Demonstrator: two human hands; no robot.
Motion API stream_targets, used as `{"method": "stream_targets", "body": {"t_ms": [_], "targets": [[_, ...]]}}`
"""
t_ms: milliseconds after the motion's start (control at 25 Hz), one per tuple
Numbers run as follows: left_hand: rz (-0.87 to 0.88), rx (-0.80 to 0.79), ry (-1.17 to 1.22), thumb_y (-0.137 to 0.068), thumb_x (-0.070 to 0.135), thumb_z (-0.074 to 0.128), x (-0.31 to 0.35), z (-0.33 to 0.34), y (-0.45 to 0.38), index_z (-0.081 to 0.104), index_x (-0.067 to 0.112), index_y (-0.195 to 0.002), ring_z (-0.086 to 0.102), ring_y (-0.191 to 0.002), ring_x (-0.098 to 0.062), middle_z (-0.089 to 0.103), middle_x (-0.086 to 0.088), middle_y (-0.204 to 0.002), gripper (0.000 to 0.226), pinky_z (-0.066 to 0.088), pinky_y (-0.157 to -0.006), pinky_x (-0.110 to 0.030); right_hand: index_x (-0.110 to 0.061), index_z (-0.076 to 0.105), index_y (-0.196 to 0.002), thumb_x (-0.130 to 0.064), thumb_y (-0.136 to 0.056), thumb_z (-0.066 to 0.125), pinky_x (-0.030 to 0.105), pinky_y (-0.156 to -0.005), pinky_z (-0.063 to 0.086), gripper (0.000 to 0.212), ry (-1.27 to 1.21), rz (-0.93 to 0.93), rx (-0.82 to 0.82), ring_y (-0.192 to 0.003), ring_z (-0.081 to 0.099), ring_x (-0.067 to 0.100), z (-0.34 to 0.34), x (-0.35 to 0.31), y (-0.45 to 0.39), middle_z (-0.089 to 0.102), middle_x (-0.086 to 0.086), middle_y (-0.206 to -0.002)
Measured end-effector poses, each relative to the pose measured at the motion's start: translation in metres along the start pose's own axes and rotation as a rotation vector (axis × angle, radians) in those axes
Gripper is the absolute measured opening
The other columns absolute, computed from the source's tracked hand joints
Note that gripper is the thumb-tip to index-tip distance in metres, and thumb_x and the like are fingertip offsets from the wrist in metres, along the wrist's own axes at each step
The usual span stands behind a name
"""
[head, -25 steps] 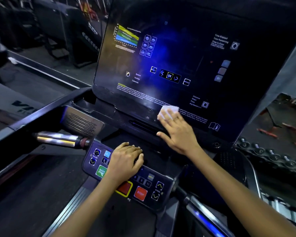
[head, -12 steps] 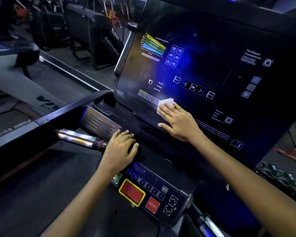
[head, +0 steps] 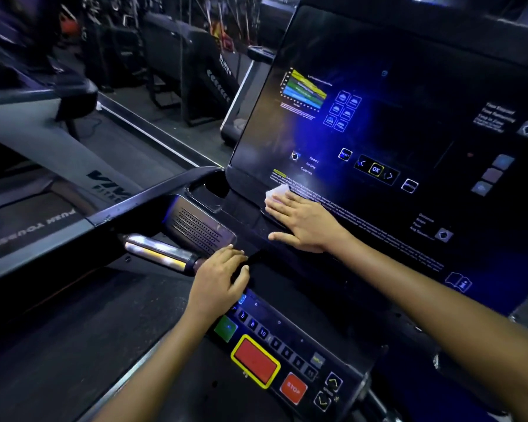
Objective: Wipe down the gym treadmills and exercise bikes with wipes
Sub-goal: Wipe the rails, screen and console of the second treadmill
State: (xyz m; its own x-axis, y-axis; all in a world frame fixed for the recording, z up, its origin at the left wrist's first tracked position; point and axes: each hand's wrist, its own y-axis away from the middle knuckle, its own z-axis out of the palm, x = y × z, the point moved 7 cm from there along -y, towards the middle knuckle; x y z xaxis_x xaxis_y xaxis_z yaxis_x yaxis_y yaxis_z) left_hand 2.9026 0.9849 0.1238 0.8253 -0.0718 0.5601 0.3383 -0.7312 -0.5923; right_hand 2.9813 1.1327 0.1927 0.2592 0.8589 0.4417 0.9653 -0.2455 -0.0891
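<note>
2 hands: left hand (head: 218, 280), right hand (head: 302, 220). 1 white wipe (head: 276, 193). 1 console screen (head: 393, 123). 2 red buttons: large (head: 255, 362), STOP (head: 293, 388).

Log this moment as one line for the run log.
right hand: presses wipe flat on console screen lower edge | left hand: rests above keypad

Up past our right hand (head: 305, 222) the console screen (head: 409, 86) reads "OK", with "Speed", "Incline" and "Calories" just left of it. Below our left hand (head: 218, 277), the keypad (head: 342, 348) shows "5", "8", "10" and a red "STOP" button (head: 293, 388). Far left, the neighbouring treadmill (head: 43, 147) shows "VIV", the rest cut off.
</note>
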Motion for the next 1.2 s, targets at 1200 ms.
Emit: {"method": "stream_targets", "body": {"t_ms": [1200], "targets": [[0.087,-0.147,0.056,-0.085,0.026,0.041,-0.006,0.007,-0.002,0.070,0.002,-0.088,0.062,-0.097,-0.032,0.067,-0.010,-0.093,0.038,0.037,-0.093,-0.030,0.001,0.061,-0.120,-0.035,-0.097,0.035,0.046,-0.101,0.041,0.050,-0.076,0.177,0.047,-0.120,0.055,0.029,-0.001,-0.009,0.046,0.059,0.014,-0.128]]}}
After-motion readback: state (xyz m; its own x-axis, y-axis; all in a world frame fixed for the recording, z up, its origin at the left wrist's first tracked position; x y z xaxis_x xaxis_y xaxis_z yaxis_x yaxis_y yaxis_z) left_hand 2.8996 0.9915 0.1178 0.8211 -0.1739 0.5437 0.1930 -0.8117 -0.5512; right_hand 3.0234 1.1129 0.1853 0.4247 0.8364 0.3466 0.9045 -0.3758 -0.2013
